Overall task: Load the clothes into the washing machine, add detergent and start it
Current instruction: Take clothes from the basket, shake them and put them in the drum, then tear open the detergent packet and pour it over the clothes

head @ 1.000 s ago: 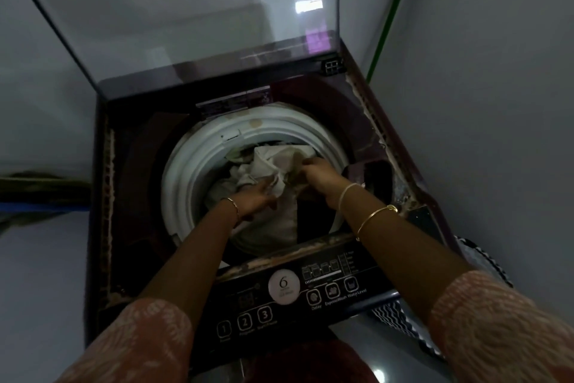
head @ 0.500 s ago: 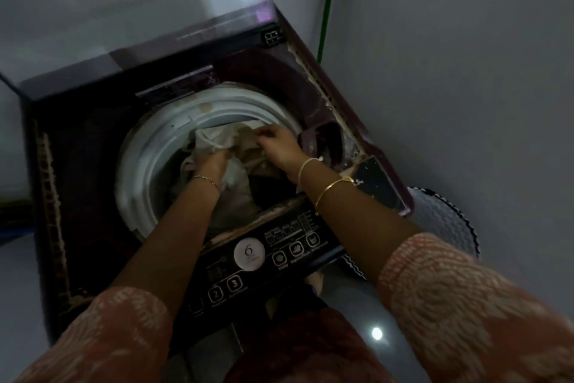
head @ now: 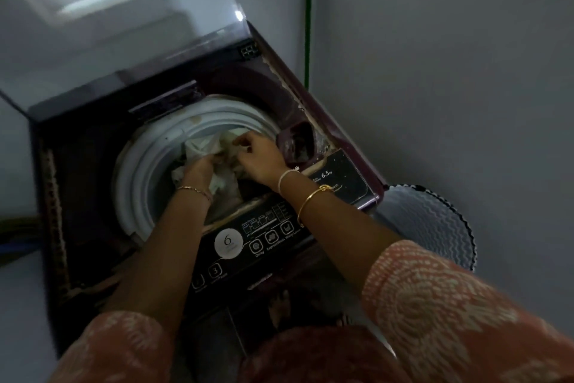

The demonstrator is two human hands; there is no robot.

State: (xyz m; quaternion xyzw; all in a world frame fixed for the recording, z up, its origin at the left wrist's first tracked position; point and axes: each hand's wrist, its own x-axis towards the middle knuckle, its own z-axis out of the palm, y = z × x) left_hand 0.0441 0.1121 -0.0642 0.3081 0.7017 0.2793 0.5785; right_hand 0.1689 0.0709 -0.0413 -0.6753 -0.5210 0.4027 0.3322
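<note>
A dark top-loading washing machine [head: 87, 184] stands with its glass lid [head: 118, 25] raised. Inside its white drum rim [head: 139, 171] lies a heap of pale clothes [head: 202, 146]. My left hand [head: 198, 170] is down in the drum, fingers closed on the pale cloth. My right hand [head: 261, 156] is beside it, pinching the cloth near the drum's right edge. A detergent compartment [head: 298, 142] sits open just right of my right hand. The control panel [head: 248, 240] with its buttons runs below my wrists.
A grey wall closes in on the right, with a green pipe [head: 308, 25] running down the corner. A patterned laundry basket [head: 428, 224] stands on the floor to the right of the machine. Floor lies to the left.
Both hands stayed in the drum on the pale cloth, shifting it slightly toward the drum's right side. My view swung, so the machine moved in the frame.
</note>
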